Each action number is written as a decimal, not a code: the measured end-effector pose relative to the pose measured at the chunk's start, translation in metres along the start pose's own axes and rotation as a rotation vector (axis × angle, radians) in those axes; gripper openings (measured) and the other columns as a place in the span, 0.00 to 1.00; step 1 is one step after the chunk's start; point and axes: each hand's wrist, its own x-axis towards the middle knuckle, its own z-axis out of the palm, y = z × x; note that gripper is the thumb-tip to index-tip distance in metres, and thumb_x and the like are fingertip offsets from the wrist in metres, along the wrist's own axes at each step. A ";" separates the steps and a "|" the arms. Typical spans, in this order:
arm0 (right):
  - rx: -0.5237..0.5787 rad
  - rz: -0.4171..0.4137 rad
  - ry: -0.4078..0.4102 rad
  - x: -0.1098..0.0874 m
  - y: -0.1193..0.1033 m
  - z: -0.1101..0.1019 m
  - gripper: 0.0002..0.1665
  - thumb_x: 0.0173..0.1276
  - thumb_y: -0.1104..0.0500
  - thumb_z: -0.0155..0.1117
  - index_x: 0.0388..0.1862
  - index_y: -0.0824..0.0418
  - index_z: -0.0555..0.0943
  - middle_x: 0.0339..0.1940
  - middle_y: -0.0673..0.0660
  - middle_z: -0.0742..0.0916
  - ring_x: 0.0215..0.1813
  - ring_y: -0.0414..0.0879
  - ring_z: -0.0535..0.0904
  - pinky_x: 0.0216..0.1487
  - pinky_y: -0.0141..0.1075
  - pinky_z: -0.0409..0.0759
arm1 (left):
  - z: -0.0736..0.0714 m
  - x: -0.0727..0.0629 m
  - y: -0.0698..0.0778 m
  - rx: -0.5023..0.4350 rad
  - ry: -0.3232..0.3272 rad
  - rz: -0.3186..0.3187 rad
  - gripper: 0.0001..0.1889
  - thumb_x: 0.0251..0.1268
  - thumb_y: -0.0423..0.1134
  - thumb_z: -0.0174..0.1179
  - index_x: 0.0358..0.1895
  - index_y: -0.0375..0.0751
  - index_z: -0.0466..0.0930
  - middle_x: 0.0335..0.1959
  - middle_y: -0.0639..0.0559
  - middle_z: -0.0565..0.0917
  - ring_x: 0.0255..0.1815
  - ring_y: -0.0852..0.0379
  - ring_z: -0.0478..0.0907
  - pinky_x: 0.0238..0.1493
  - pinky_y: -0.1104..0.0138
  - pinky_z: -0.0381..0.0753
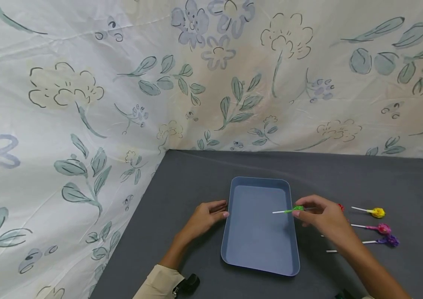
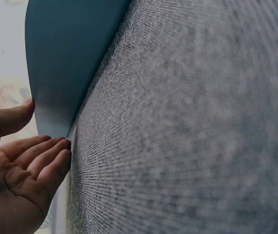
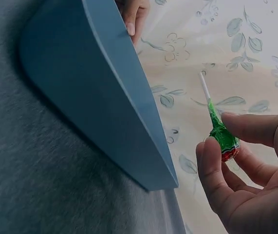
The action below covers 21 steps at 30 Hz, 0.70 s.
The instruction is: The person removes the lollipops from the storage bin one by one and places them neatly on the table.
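Note:
A green-wrapped lollipop (image 3: 221,134) with a white stick is pinched between the thumb and fingers of my right hand (image 1: 325,216). In the head view its stick points left, above the right rim of a blue-grey rectangular tray (image 1: 257,243). My left hand (image 1: 204,219) is at the tray's left side, thumb at the rim and fingers extended along the wall. The left wrist view shows that hand (image 2: 27,178) with its palm showing and nothing held in it. The tray's inside holds nothing that I can see.
Right of the tray lie a yellow lollipop (image 1: 377,213), a pink lollipop (image 1: 384,229) and a purple lollipop (image 1: 391,240). A red lollipop (image 1: 341,207) and more sticks are partly hidden by my right hand and arm. Flowered cloth (image 1: 215,104) hangs behind the dark grey table (image 1: 192,174).

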 end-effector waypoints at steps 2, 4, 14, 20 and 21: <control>-0.028 0.018 0.003 -0.003 0.002 -0.005 0.29 0.71 0.49 0.77 0.62 0.64 0.82 0.48 0.56 0.89 0.40 0.51 0.88 0.39 0.42 0.84 | 0.000 0.001 0.000 0.003 0.002 0.000 0.29 0.75 0.43 0.68 0.73 0.31 0.76 0.69 0.39 0.82 0.70 0.44 0.81 0.69 0.51 0.81; -0.046 0.030 0.003 -0.006 0.005 -0.009 0.29 0.71 0.48 0.76 0.62 0.64 0.82 0.49 0.57 0.89 0.40 0.51 0.88 0.38 0.41 0.83 | 0.001 0.001 0.000 0.006 0.002 0.001 0.29 0.75 0.43 0.68 0.72 0.31 0.76 0.69 0.39 0.82 0.70 0.44 0.81 0.69 0.51 0.81; 0.024 0.069 0.032 -0.018 0.023 -0.023 0.28 0.71 0.48 0.76 0.62 0.63 0.84 0.53 0.42 0.88 0.41 0.47 0.89 0.42 0.40 0.88 | 0.001 0.002 0.002 0.023 0.004 -0.014 0.29 0.76 0.44 0.67 0.73 0.33 0.75 0.69 0.41 0.82 0.70 0.47 0.81 0.69 0.55 0.81; 0.033 0.079 0.023 -0.025 0.033 -0.034 0.27 0.71 0.48 0.76 0.63 0.61 0.85 0.48 0.34 0.88 0.43 0.44 0.90 0.44 0.36 0.88 | 0.002 0.001 0.002 0.017 0.006 -0.010 0.30 0.76 0.45 0.67 0.73 0.32 0.76 0.69 0.40 0.82 0.70 0.45 0.81 0.69 0.54 0.81; 0.032 0.098 0.020 -0.026 0.034 -0.037 0.27 0.72 0.47 0.76 0.63 0.59 0.85 0.48 0.35 0.88 0.44 0.43 0.90 0.43 0.37 0.88 | 0.002 0.001 0.002 0.015 0.007 -0.012 0.29 0.76 0.45 0.67 0.73 0.32 0.76 0.69 0.40 0.82 0.70 0.45 0.81 0.69 0.54 0.81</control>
